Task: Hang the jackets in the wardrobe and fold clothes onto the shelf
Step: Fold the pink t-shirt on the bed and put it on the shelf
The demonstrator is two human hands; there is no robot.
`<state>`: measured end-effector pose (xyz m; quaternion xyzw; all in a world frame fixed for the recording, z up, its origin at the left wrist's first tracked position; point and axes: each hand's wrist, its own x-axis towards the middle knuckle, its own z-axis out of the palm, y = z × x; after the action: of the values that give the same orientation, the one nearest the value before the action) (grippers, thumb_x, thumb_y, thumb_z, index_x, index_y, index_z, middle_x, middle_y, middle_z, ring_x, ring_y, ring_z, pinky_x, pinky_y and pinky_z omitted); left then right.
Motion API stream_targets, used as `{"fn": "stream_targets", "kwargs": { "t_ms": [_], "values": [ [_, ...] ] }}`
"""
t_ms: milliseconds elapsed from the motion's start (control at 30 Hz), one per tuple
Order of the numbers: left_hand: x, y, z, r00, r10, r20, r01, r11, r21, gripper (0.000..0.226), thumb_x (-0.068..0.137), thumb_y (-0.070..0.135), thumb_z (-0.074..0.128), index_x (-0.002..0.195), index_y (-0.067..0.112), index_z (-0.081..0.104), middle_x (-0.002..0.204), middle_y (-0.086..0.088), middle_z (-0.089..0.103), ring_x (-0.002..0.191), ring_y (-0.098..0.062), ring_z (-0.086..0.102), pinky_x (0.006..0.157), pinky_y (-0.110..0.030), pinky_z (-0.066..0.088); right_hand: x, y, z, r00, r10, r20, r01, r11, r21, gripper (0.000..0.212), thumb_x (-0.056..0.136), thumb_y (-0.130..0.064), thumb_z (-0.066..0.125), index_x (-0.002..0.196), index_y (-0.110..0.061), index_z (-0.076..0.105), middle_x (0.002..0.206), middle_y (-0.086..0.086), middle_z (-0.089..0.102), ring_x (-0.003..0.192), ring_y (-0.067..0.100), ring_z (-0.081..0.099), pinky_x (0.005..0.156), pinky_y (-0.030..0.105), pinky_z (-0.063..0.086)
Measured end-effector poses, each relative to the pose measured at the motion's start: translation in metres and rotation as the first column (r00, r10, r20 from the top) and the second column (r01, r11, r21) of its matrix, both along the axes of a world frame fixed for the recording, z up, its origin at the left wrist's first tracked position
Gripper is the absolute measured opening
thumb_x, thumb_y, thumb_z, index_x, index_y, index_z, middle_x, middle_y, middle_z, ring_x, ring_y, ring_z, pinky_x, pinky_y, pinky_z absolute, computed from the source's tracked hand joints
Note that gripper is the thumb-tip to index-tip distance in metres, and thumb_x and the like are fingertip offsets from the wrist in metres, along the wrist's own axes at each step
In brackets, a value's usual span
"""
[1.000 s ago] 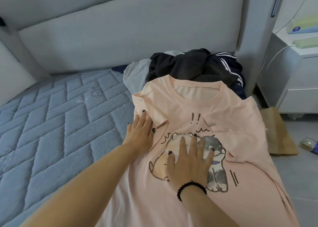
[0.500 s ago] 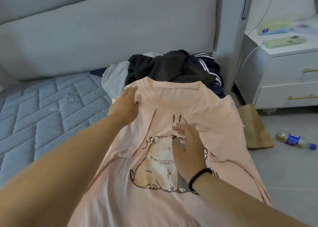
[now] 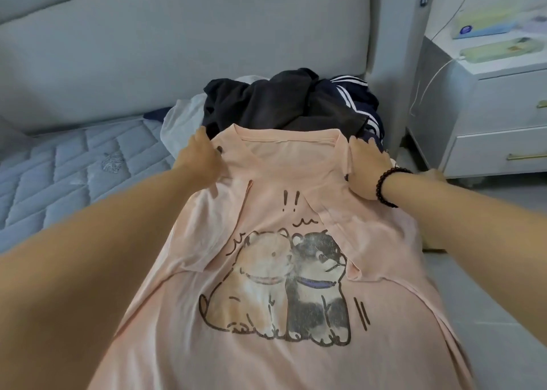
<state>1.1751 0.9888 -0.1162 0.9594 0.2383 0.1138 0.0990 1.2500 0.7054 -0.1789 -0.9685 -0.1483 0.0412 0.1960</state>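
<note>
A peach T-shirt with two cartoon dogs printed on it lies front up along the bed's right edge, both sleeves folded inward. My left hand grips the shirt's left shoulder beside the collar. My right hand, with a dark bead bracelet at the wrist, grips the right shoulder. Just beyond the collar sits a heap of dark clothes, one piece with white stripes, and a pale grey garment pokes out at its left.
The quilted blue-grey mattress spreads to the left, with a padded grey headboard behind. A white nightstand with drawers stands at right, boxes and a cable on top. Grey floor runs along the bed's right side.
Both hands left the shirt's chest and moved up to its shoulders, the left first, then the right. They now grip the fabric there. The view has shifted closer.
</note>
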Motion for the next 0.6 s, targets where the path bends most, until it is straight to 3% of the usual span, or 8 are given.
{"fn": "stream_targets", "kwargs": {
  "t_ms": [100, 133, 200, 267, 400, 467, 567, 600],
  "values": [
    [-0.02, 0.004, -0.003, 0.995, 0.002, 0.102, -0.004, 1.0, 0.011, 0.034, 0.099, 0.024, 0.036, 0.129, 0.009, 0.04, 0.127, -0.012, 0.05, 0.095, -0.035, 0.057, 0.075, -0.046, 0.046, 0.008, 0.003, 0.009, 0.981, -0.083, -0.177, 0.081, 0.997, -0.015, 0.084, 0.084, -0.019, 0.062, 0.148, -0.01, 0.009, 0.142, 0.016, 0.038, 0.133, 0.036, 0.031, 0.107, 0.048, 0.026],
    [-0.028, 0.006, -0.005, 0.994, -0.03, 0.102, 0.022, 0.996, 0.081, 0.028, 0.1, 0.026, 0.035, 0.12, 0.009, 0.046, 0.121, -0.011, 0.05, 0.087, -0.032, 0.056, 0.07, -0.044, 0.045, 0.008, 0.003, 0.015, 0.986, -0.089, -0.141, 0.082, 0.995, -0.053, 0.077, 0.083, -0.02, 0.063, 0.145, -0.012, 0.019, 0.138, 0.015, 0.043, 0.13, 0.035, 0.034, 0.104, 0.046, 0.027],
    [-0.042, 0.01, -0.008, 0.991, -0.097, 0.097, 0.073, 0.971, 0.229, 0.028, 0.102, 0.032, 0.033, 0.095, 0.01, 0.049, 0.103, -0.009, 0.05, 0.075, -0.026, 0.05, 0.059, -0.038, 0.037, 0.0, 0.0, 0.025, 0.99, -0.033, 0.138, 0.051, 0.99, -0.133, 0.033, 0.082, -0.019, 0.061, 0.111, -0.014, 0.046, 0.117, 0.011, 0.058, 0.115, 0.032, 0.044, 0.09, 0.041, 0.029],
    [-0.058, 0.014, -0.009, 0.98, -0.155, 0.127, 0.112, 0.949, 0.295, 0.029, 0.102, 0.032, 0.034, 0.084, 0.011, 0.044, 0.09, -0.006, 0.045, 0.073, -0.025, 0.046, 0.054, -0.035, 0.03, -0.018, -0.007, 0.031, 0.899, 0.075, 0.431, -0.02, 0.991, -0.131, 0.011, 0.084, -0.018, 0.055, 0.081, -0.018, 0.045, 0.092, 0.008, 0.062, 0.096, 0.031, 0.051, 0.079, 0.036, 0.025],
    [-0.102, 0.022, -0.002, 0.961, -0.26, 0.091, 0.202, 0.891, 0.407, 0.017, 0.1, 0.022, 0.039, 0.09, 0.011, 0.045, 0.089, -0.007, 0.052, 0.073, -0.029, 0.047, 0.052, -0.035, 0.029, -0.063, -0.036, 0.036, 0.764, 0.299, 0.572, -0.285, 0.951, -0.117, 0.018, 0.087, -0.014, 0.058, 0.072, -0.013, 0.049, 0.065, 0.006, 0.051, 0.072, 0.033, 0.051, 0.081, 0.038, 0.034],
    [-0.132, 0.023, 0.002, 0.951, -0.31, 0.002, 0.276, 0.849, 0.45, 0.018, 0.1, 0.024, 0.041, 0.093, 0.01, 0.048, 0.089, -0.008, 0.058, 0.066, -0.034, 0.054, 0.048, -0.032, 0.028, -0.094, -0.048, 0.045, 0.656, 0.389, 0.647, -0.397, 0.907, -0.143, 0.025, 0.087, -0.016, 0.058, 0.065, -0.005, 0.051, 0.054, 0.012, 0.049, 0.054, 0.032, 0.05, 0.06, 0.037, 0.04],
    [-0.178, 0.028, 0.01, 0.923, -0.348, -0.162, 0.382, 0.793, 0.475, 0.021, 0.1, 0.028, 0.042, 0.099, 0.01, 0.053, 0.092, -0.006, 0.064, 0.063, -0.035, 0.06, 0.047, -0.032, 0.032, -0.146, -0.058, 0.062, 0.527, 0.508, 0.681, -0.398, 0.856, -0.33, 0.033, 0.078, -0.033, 0.055, 0.055, -0.01, 0.052, 0.047, 0.005, 0.046, 0.042, 0.023, 0.048, 0.046, 0.015, 0.012],
    [-0.194, 0.03, 0.012, 0.902, -0.372, -0.219, 0.431, 0.77, 0.469, 0.02, 0.099, 0.028, 0.044, 0.101, 0.011, 0.054, 0.093, -0.005, 0.064, 0.065, -0.034, 0.062, 0.048, -0.033, 0.035, -0.162, -0.06, 0.064, 0.481, 0.587, 0.651, -0.431, 0.805, -0.407, 0.027, 0.07, -0.028, 0.067, 0.054, -0.011, 0.054, 0.047, 0.004, 0.046, 0.044, 0.022, 0.049, 0.045, 0.014, 0.016]
  ]
}}
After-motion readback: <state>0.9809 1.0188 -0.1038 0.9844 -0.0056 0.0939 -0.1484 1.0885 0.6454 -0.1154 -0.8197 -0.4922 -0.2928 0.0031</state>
